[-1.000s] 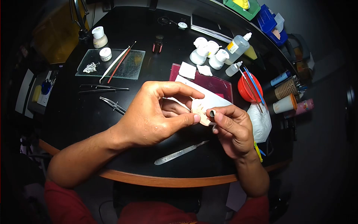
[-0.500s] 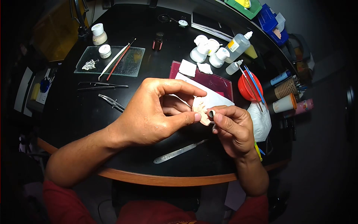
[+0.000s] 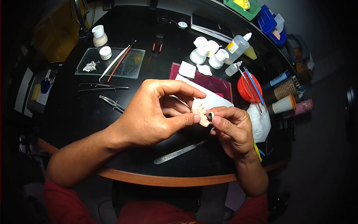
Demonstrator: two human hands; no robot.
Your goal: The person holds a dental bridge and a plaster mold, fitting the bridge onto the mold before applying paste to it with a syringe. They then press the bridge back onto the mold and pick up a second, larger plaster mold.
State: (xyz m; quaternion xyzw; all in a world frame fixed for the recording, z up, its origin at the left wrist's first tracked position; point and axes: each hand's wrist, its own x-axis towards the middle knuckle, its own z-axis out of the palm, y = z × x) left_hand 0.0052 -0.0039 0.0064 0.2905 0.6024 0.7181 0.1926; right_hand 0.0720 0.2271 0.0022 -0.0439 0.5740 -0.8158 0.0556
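Between the thumb and fingers of my left hand (image 3: 160, 112) is a pale pink dental cast (image 3: 200, 111), held over the middle of the table. My right hand (image 3: 233, 127) pinches a small hollow crown-like piece (image 3: 210, 116), white at the rim and dark inside, close against the right side of the cast. Whether the two pieces touch is hard to tell. Behind the hands lies a folded white paper (image 3: 212, 96) on a dark red plate (image 3: 227, 86). A metal scalpel-like tool (image 3: 175, 154) lies on the table below my hands.
On the left, a glass slab (image 3: 132, 61) bears a white jar (image 3: 105, 53) and brushes (image 3: 121, 61). Tweezers (image 3: 104, 87) and pliers (image 3: 112, 103) lie nearer. White bottles (image 3: 218, 59), a red bowl (image 3: 249, 87) and a white bag (image 3: 258, 123) stand at the right.
The small piece in my right hand has tilted and moved slightly left, nearer the cast. My left hand keeps its hold on the cast, and the view has shifted a little.
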